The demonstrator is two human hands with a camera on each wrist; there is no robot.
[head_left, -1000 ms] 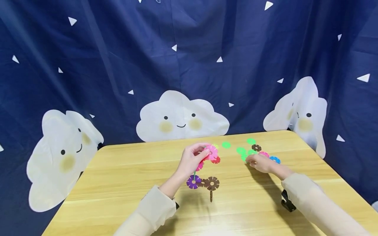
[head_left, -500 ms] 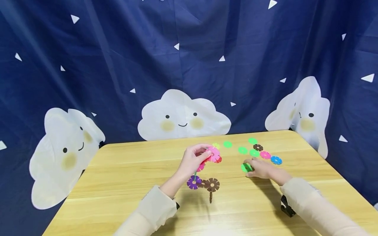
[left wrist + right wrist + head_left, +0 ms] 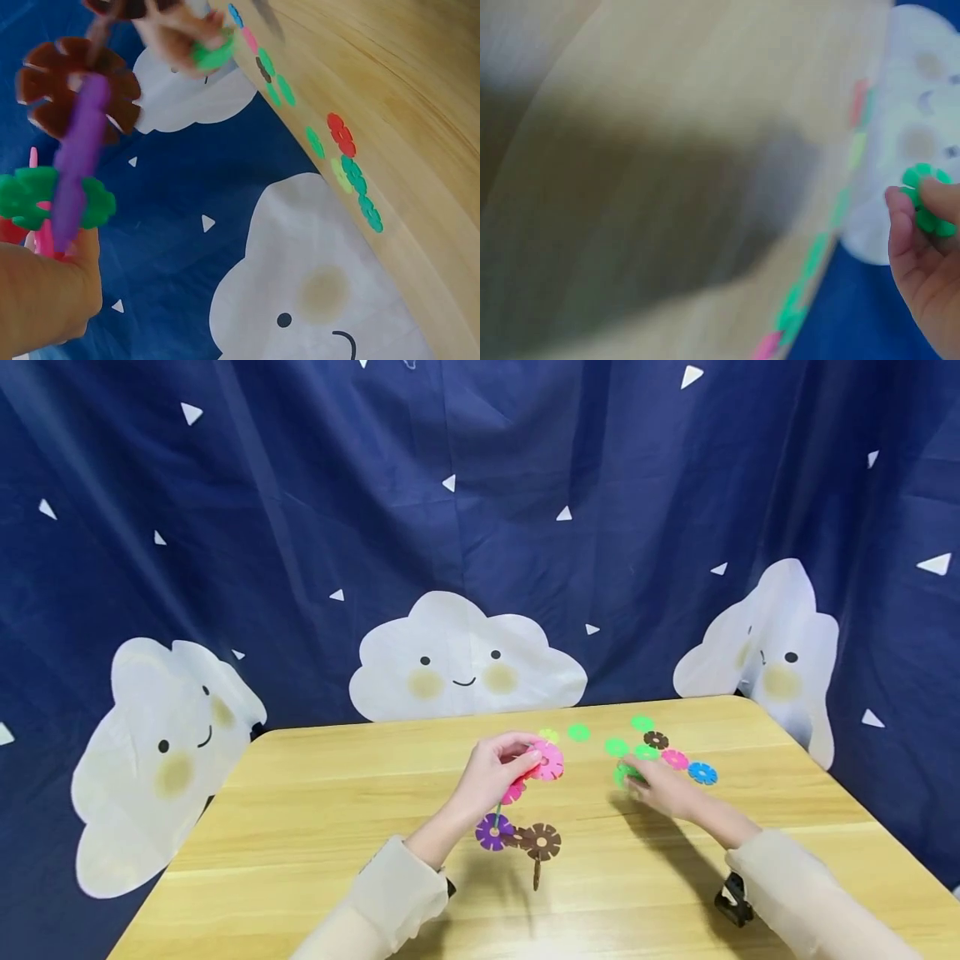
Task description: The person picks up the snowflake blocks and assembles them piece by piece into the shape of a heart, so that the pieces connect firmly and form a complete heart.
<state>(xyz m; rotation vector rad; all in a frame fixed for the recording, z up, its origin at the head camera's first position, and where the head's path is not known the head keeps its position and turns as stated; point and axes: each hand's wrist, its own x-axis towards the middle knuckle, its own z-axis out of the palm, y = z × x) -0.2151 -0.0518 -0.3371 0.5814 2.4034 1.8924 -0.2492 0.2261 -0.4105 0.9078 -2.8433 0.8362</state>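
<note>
My left hand [image 3: 483, 781] holds up a chain of interlocking flower-shaped plastic discs. Its fingers and thumb pinch a pink disc [image 3: 552, 762] near the top. Lower in the chain hang a purple disc [image 3: 491, 833] and a brown disc [image 3: 543, 841], with another brown one edge-on underneath. The left wrist view also shows a green disc [image 3: 26, 196] slotted across the purple one. Off to the right, my right hand [image 3: 666, 787] pinches a loose green disc [image 3: 924, 177] between thumb and fingers, above the table. Fingers partly cover both held pieces.
Loose discs lie toward the table's far side: several green ones [image 3: 579, 732], a brown one [image 3: 656, 740], a pink one [image 3: 675, 760], a blue one [image 3: 702, 773] and a yellow one [image 3: 550, 736]. Red [image 3: 341, 135] and teal discs [image 3: 360, 195] show in the left wrist view. A cloud-printed curtain [image 3: 465, 527] hangs behind.
My right hand has taken a green disc from the group, drawn it nearer, then raised it off the table. My left hand stays nearly in place with the chain.
</note>
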